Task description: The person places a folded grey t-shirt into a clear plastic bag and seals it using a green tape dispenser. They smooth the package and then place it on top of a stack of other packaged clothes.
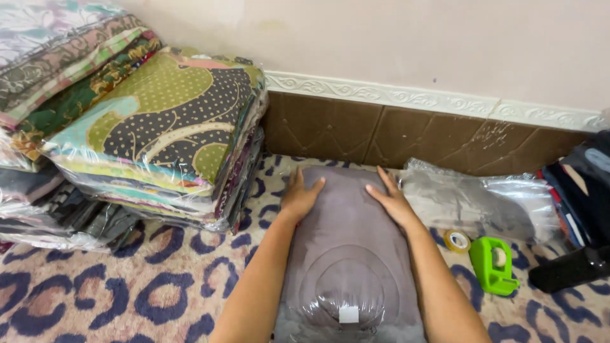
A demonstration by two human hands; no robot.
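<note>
Head view puts a grey folded garment in a clear plastic bag (348, 254) at the centre, running from 12 o'clock down past the bottom edge at 6 o'clock; its fabric looks soft and matte under glossy, wrinkled film, with a rounded neckline and a small white tag showing low down. I see my left hand (300, 197) spread flat, fingers wide, pressing the bag's far left corner; my right hand (393, 202) lies flat and open on the far right corner; neither grips anything; both forearms run along the bag's long sides.

At 9 to 11 o'clock stands a stack of patterned folded fabrics in plastic wrap (159, 133), dotted olive and black on top, its shiny edge just beside my left hand, so room is tight there. At 2 o'clock lies an empty-looking crumpled clear bag (476, 203), near my right hand; at 3 o'clock a small roll of tape (457, 241) and a bright green tape dispenser (492, 263) sit apart from my forearm. Under it all is a plush rug with dark ring spots (127, 292), open toward 7 o'clock. Beyond 12 o'clock, a brown quilted wall panel (381, 133) closes the far side.

Dark items at the right edge (581, 209) are cut off and I cannot make them out; the garment's near end is cropped too.
</note>
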